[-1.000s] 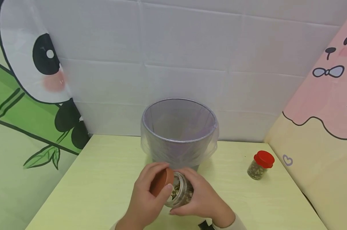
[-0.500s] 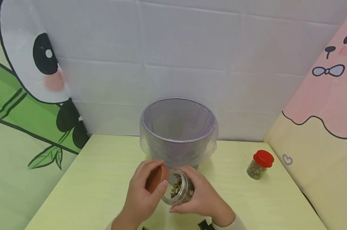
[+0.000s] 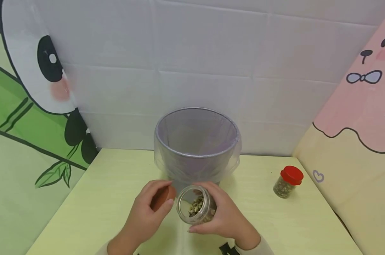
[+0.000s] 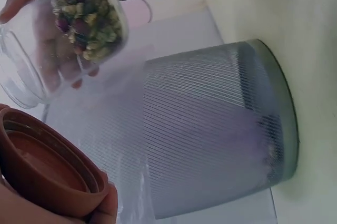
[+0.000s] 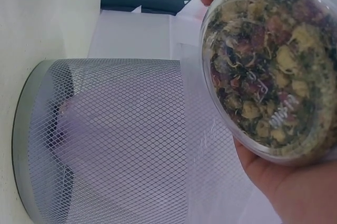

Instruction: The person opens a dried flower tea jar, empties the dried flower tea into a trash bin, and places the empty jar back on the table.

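Observation:
My left hand [image 3: 146, 209] grips a reddish-brown screw lid [image 4: 47, 166], its hollow inner side showing in the left wrist view. Just to the right, my right hand [image 3: 222, 216] holds a clear jar [image 3: 182, 205] tilted, its uncovered mouth facing left toward the lid. Dried flower buds and leaves [image 4: 92, 19], yellowish, dark red and green, lie in the bottom part of the jar. Lid and jar are apart. The jar's base [image 5: 263, 77] fills much of the right wrist view, the dried pieces pressed against it.
A mesh waste bin [image 3: 197, 166] with a thin translucent purple liner stands just beyond my hands. A smaller jar with a red lid [image 3: 288, 181] stands on the pale yellow table [image 3: 93, 198] at the right. Printed cloth walls enclose the back and sides.
My left hand has moved left with the lid, widening the gap to the jar. The right hand stays nearly in place, and more of the jar's mouth shows.

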The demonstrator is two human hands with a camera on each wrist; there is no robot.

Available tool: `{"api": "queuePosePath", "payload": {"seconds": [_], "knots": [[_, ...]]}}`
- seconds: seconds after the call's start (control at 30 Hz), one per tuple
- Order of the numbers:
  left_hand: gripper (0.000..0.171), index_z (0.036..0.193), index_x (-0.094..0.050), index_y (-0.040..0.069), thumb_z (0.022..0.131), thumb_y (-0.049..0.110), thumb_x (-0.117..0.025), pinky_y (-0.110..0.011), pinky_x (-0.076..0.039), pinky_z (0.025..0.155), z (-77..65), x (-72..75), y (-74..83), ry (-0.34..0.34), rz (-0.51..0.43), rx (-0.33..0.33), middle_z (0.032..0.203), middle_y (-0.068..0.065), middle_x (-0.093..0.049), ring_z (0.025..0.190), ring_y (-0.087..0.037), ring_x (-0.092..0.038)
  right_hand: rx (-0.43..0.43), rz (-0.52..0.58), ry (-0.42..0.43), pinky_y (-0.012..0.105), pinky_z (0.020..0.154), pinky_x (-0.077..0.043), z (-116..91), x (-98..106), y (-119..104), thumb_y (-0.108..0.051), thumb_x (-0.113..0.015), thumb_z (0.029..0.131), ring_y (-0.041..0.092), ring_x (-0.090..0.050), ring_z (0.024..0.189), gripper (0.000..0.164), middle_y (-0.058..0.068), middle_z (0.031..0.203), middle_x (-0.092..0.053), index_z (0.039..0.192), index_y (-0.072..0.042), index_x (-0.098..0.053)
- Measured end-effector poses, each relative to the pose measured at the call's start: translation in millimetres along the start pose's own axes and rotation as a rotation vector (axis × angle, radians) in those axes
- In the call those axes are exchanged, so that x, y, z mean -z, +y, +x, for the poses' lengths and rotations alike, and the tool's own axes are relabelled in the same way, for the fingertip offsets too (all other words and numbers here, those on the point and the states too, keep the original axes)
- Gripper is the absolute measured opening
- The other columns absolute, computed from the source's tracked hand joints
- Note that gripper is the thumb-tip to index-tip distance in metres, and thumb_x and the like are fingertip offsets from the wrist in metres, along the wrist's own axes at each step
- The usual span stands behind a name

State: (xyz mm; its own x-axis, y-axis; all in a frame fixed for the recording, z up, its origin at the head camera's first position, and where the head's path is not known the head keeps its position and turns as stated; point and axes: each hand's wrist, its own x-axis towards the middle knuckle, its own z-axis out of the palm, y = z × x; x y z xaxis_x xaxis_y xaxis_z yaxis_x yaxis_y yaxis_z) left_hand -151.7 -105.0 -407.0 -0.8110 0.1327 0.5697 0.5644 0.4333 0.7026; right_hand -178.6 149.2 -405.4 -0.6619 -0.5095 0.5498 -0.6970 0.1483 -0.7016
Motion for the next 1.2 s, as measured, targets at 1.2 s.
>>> {"api": "queuePosePath", "payload": {"seconds": [1.2], "knots": [[0.053, 0.134, -0.062, 0.004, 0.099, 0.045, -0.061, -0.049, -0.05, 0.087, 90.7, 60.9, -167.8, -0.436, 0.541, 0.298, 0.113, -0.009, -0.061, 0.098, -0.026, -0.059, -0.014, 0.01, 0.0, 0.04, 0.101, -0.05, 0.4, -2.4, 2.1, -0.03, -0.102, 0.063, 0.027, -0.059, 0.12, 0.096, -0.003, 0.133, -0.06, 0.145, -0.02, -0.053]]}}
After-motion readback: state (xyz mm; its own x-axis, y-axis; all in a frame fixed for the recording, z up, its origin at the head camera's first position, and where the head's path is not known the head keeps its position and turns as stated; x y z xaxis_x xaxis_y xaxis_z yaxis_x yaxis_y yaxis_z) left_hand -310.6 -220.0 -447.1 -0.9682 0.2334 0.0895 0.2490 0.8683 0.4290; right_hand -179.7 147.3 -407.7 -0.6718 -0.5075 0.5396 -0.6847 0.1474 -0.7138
